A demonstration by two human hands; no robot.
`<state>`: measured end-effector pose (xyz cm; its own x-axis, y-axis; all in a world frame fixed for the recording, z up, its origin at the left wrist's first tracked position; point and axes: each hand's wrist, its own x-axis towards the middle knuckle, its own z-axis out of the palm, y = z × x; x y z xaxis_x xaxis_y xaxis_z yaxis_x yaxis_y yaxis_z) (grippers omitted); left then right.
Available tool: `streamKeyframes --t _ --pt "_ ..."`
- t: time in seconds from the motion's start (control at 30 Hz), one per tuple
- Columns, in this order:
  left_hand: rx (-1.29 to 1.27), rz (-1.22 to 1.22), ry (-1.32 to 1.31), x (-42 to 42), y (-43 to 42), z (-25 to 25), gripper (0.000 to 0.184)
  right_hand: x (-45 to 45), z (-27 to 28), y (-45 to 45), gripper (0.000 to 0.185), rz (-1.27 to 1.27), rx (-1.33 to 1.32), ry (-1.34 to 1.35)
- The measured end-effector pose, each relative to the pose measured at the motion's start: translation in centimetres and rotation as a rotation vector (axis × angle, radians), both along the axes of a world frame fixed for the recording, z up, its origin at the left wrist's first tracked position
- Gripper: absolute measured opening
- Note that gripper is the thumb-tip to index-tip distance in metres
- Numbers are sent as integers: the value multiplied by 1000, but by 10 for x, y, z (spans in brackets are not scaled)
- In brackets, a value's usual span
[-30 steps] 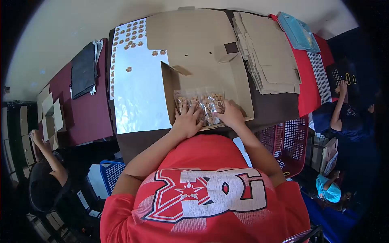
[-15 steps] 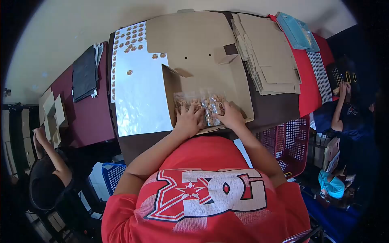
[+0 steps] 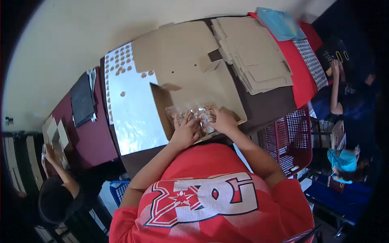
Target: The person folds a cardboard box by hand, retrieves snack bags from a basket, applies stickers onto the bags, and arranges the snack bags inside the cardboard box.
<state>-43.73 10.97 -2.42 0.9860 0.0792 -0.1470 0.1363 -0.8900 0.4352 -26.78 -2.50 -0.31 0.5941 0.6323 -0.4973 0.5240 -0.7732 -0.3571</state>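
Note:
An open cardboard box [image 3: 221,87] lies in front of me with its lid folded back. Clear plastic packets [image 3: 207,115] of small brown pieces sit inside, along the near side. My left hand [image 3: 185,131] rests on the left part of the packets, fingers spread. At their right end, my right hand [image 3: 225,122] touches the plastic with thumb and fingers apart. What lies under both palms is hidden. To the left of the box is a shiny white sheet [image 3: 135,121] bearing round brown stickers [image 3: 122,94].
Flattened cardboard boxes [image 3: 259,56] are stacked at right, beside a red cloth [image 3: 304,89] with a sticker sheet [image 3: 311,62] and a blue tray [image 3: 279,24]. A maroon crate [image 3: 289,139] stands below. Other people work at both sides; a black folder [image 3: 83,99] lies left.
The view has tilted and shifted, so the table appears turned. Both my hands stay on the packets inside the box, with only slight finger movement. The person at left has moved a hand.

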Motion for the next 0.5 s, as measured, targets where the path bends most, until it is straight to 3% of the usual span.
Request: streamKeyframes --t 0.07,0.17,0.3,0.5 --pt "28 -28 13 2 -2 5 44 1 0 -2 76 59 16 -17" --pt "82 157 -45 2 -7 7 64 0 -15 -4 71 45 145 -113" --pt "113 174 82 1 -2 -10 58 0 -15 -2 69 -16 342 -212" --pt "-1 197 26 1 -3 5 49 -4 -13 -9 53 -6 287 -108"
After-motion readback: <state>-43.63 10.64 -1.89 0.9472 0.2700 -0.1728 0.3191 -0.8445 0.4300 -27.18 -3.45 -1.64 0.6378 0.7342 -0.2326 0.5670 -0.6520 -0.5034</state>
